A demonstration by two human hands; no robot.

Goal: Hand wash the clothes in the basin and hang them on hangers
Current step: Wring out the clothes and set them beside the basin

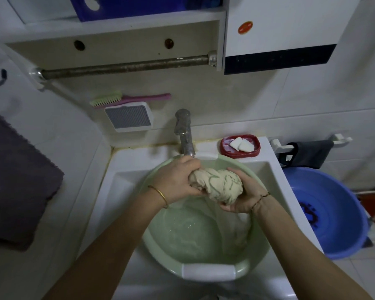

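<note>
Gripping a bunched beige garment above the green basin | left hand: closed on its left end | right hand: cupped under its right end | basin sits in white sink.

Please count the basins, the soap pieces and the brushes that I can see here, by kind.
Basins: 2 (green basin, blue basin)
Soap pieces in the red dish: 2
Brushes: 1 (laundry brush)
Total: 5

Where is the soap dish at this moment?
In the head view, the red soap dish sits on the sink's back ledge, right of the faucet and just behind the green basin; it holds white soap pieces.
</note>
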